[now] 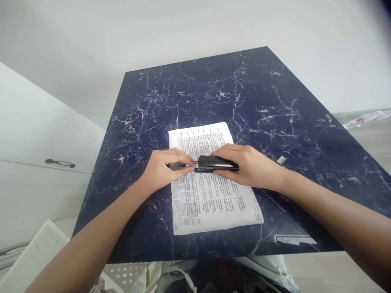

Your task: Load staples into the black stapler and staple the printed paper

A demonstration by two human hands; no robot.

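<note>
A black stapler point(218, 162) lies sideways above a printed sheet of paper point(214, 203), its front end pointing left. My right hand point(241, 162) is closed around the rear of the stapler, thumb on the near side and fingers on the far side. With thumb and fingertips, my left hand point(168, 167) pinches at the stapler's front end, where a small metal part shows. A thin dark piece sticks out to the left between those fingers, and I cannot make out its details. The paper's lower left part looks wrinkled, and both hands hide its middle.
A dark blue marble-patterned table point(198, 97) bears the paper. A small grey strip point(281, 160) lies right of my right hand. White drawers with a dark handle point(60, 163) stand at left, and a white perforated panel point(39, 252) is at lower left. Clear plastic point(366, 119) lies beyond the right edge.
</note>
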